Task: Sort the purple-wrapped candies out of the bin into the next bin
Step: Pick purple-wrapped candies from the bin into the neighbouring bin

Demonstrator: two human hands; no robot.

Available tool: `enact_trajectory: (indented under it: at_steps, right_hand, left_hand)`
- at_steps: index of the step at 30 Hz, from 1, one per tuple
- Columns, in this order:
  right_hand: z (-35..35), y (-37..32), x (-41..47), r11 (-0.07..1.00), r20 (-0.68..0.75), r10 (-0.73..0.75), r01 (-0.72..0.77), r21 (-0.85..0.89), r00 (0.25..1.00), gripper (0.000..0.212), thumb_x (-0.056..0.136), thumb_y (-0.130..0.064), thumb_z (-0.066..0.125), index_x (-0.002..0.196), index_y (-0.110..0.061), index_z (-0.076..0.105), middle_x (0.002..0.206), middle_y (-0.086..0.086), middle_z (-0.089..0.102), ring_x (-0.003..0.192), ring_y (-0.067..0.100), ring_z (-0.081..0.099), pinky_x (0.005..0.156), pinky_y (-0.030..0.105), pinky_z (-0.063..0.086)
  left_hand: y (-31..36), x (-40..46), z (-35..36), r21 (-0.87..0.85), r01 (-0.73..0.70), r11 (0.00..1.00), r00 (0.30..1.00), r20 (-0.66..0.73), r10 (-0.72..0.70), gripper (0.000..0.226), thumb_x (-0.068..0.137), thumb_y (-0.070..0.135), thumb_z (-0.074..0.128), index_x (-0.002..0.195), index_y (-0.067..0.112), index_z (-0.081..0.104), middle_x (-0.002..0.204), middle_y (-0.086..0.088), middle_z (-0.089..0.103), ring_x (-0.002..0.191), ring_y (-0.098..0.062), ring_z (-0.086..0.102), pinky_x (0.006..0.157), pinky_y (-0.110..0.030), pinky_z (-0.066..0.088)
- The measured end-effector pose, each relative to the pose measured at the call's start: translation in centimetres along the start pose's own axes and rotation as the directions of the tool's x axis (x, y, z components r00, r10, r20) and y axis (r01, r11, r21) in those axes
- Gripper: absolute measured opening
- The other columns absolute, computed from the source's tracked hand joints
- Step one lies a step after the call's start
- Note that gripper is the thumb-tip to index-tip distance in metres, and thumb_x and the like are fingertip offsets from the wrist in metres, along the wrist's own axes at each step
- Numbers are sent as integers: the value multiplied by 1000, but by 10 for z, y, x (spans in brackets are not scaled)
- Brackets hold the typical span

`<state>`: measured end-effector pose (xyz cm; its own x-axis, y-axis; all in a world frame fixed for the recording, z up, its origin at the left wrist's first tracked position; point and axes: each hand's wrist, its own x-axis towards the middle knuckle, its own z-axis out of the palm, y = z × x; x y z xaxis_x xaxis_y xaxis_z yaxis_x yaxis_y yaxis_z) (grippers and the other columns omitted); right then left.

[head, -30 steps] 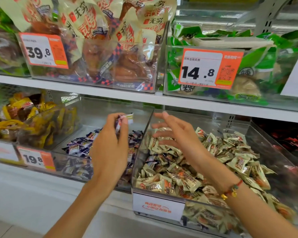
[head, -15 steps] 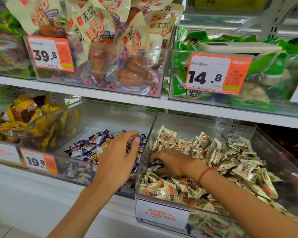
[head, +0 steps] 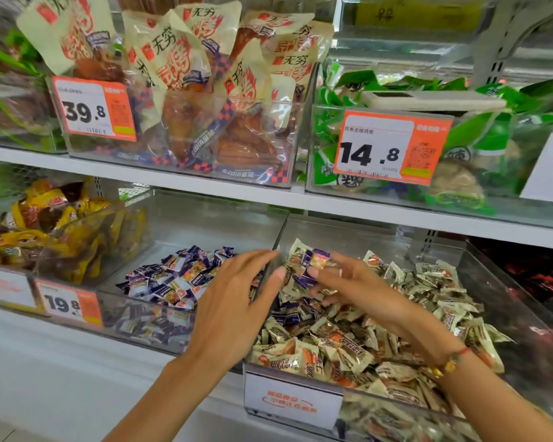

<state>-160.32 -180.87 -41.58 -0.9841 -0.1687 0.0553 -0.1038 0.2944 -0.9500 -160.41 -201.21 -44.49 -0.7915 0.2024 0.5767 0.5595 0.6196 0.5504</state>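
Head view, asker: What is on the lower shelf?

Describer: Two clear bins side by side. The right bin [head: 479, 269] is heaped with cream-wrapped candies [head: 348, 349], with a few purple-wrapped candies [head: 289, 317] mixed in near its left wall. The left bin [head: 205, 218] holds a pile of purple candies [head: 176, 279].

Asker: Where are the hands?

Describer: The right hand [head: 358, 288] is raised over the right bin, its fingertips pinching one purple-wrapped candy [head: 315, 260] close to the wall between the two bins. A red bracelet [head: 450, 362] circles that wrist. The left hand [head: 233, 311] hovers at the shared wall, fingers straight and spread, holding nothing, just beside the pinched candy.

Asker: Anything above?

Describer: Snack packs in upper bins, with price tags reading 39.8 [head: 93, 108] and 14.8 [head: 391, 146]
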Motion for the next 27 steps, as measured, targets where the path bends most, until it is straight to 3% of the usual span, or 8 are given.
enact_trajectory:
  at_steps: [4,7,12,14,16,19,22,27]
  right_hand:
    - [18,-18,-10,994,-1,-110,110,-17,994,33,77,-23,72,105,-14,58,85,4,76,76,12,70,65,20,54]
    - [27,-27,-11,964,-90,-266,263,-42,960,19,78,-6,75,90,-17,65,80,1,75,71,7,69,66,17,52]
    - [24,-34,-12,968,-40,-242,244,58,969,43,73,1,78,110,-18,67,105,-4,73,86,15,72,73,21,56]
    - [17,-27,-5,975,-51,-216,213,-60,975,43,79,-5,75,116,-23,64,113,-5,70,89,14,71,75,24,57]
    - [10,-15,10,911,-40,-197,167,-377,980,36,84,-9,71,115,-26,64,112,-4,68,89,7,67,82,26,57]
    - [13,6,35,684,171,-75,175,-708,982,34,88,1,63,114,-20,68,120,-1,66,100,9,62,94,31,52]
    - [23,20,52,536,317,123,206,-819,941,44,89,2,59,125,-24,63,140,-4,52,120,18,54,102,32,45]
    - [29,35,70,449,360,260,218,-867,896,42,88,-18,66,127,-34,60,137,-4,54,115,22,55,98,40,47]
  left_hand:
    - [12,1,4,-103,29,994,1000,6,-29,65,85,72,29,140,40,42,127,24,47,120,5,41,98,-20,35]
    - [18,3,5,-218,2,976,999,-33,-9,51,87,69,35,124,40,55,106,17,66,98,0,61,83,-34,53]
    - [18,8,-7,-274,-11,962,961,-267,-65,36,84,57,49,110,37,64,87,22,67,79,4,64,68,-26,55]
    - [6,11,-15,-277,48,960,918,-367,-152,34,85,56,50,109,36,64,87,22,66,77,0,64,66,-29,55]
    - [-11,15,-20,-177,136,975,891,-409,-199,29,89,53,51,110,35,63,86,14,67,73,-11,65,62,-39,54]
    - [-36,16,-18,120,232,965,948,-251,-197,23,94,39,56,115,32,63,97,5,70,87,-18,65,64,-36,53]
    - [-51,15,-14,317,203,927,979,-68,-191,39,91,24,62,129,21,58,124,-2,64,115,-22,56,91,-37,47]
    - [-27,11,-20,-42,155,987,987,-26,-156,42,94,49,41,131,33,54,123,17,57,115,-4,51,94,-27,44]
